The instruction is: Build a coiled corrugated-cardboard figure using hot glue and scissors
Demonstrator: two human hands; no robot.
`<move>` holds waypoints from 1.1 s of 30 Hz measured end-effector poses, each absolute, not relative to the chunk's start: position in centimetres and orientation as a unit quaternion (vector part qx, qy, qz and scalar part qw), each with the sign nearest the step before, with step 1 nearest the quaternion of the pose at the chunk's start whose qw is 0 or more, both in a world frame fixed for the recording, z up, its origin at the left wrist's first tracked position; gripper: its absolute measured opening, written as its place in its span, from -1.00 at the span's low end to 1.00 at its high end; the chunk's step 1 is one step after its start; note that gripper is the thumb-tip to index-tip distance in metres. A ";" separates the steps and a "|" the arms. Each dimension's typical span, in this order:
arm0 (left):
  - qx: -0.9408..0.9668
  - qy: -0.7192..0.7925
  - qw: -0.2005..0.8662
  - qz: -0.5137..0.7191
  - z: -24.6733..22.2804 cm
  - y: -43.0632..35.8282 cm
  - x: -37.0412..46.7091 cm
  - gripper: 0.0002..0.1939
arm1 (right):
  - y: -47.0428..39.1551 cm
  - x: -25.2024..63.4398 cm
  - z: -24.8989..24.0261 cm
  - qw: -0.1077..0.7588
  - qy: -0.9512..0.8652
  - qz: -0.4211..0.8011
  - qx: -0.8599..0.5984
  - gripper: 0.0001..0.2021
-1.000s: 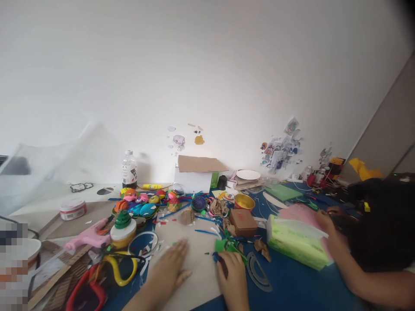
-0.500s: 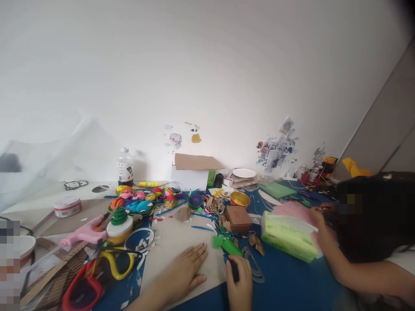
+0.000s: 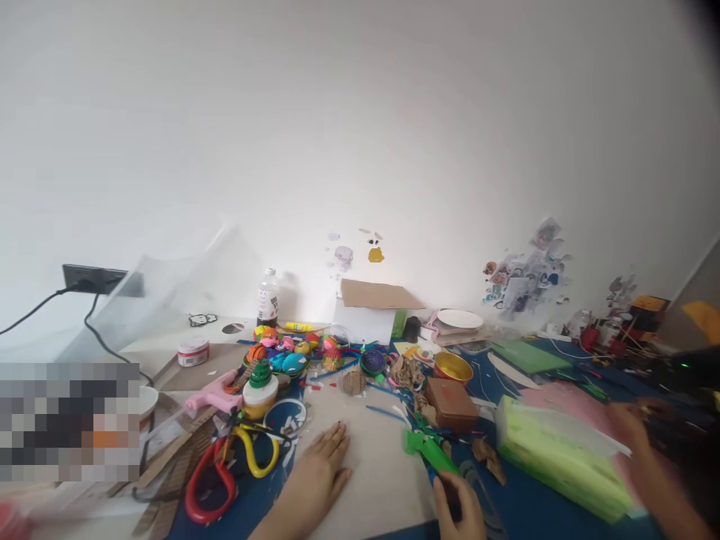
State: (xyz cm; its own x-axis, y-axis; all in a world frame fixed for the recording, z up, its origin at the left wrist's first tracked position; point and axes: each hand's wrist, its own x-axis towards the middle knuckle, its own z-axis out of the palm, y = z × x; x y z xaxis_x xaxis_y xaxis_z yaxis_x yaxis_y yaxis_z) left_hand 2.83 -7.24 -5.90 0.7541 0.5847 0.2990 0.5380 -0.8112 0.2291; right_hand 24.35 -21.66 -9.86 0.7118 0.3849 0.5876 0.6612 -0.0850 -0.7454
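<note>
My left hand [image 3: 319, 471] lies flat, fingers spread, on a beige board [image 3: 376, 442] in the lower middle. My right hand [image 3: 458, 506] is at the board's right edge, its fingers curled round a dark thing I cannot make out. Just beyond those fingers sits a green piece [image 3: 432, 450], perhaps paper or tape. Near the board's far end stands a small brown woven ball [image 3: 352, 382], with blue strips [image 3: 385, 412] and paper scraps beside it.
Red and yellow scissors [image 3: 211, 484], a pink glue gun [image 3: 217, 394] and a white-lidded jar [image 3: 260, 394] lie left. A brown box [image 3: 451, 403], a gold tin [image 3: 453, 367] and a green tissue pack [image 3: 562, 454] stand right. Another person's arm [image 3: 652, 465] reaches in at far right.
The view has turned left, so the table's things appear farther right and a wall socket shows. My left hand stays flat on the board; my right hand keeps its curled grip.
</note>
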 end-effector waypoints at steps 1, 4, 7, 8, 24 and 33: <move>0.938 0.288 0.066 0.184 -6.0 -7.2 2.9 -0.55 | -21.4 24.4 -8.9 0.563 -0.381 -0.123 -0.723 -0.61; 0.938 0.285 0.066 0.188 -6.0 -7.1 3.0 -0.56 | -19.3 24.7 -5.0 0.498 -0.484 -0.110 -0.711 -0.76; 0.940 0.279 0.074 0.183 -5.6 -7.0 3.0 -0.56 | -15.1 25.3 -1.4 0.473 -0.521 -0.102 -0.703 -0.80; 0.940 0.278 0.076 0.183 -5.6 -7.0 3.0 -0.56 | -13.8 25.6 -0.6 0.464 -0.528 -0.100 -0.704 -0.79; 0.932 0.276 0.113 0.208 -6.9 -6.1 3.3 -0.53 | -22.5 24.8 -9.2 0.343 -0.472 -0.190 -0.789 -0.71; 0.932 0.297 0.120 0.171 -6.2 -6.7 3.1 -0.52 | -22.4 26.1 -10.6 0.324 -0.491 -0.212 -0.780 -0.72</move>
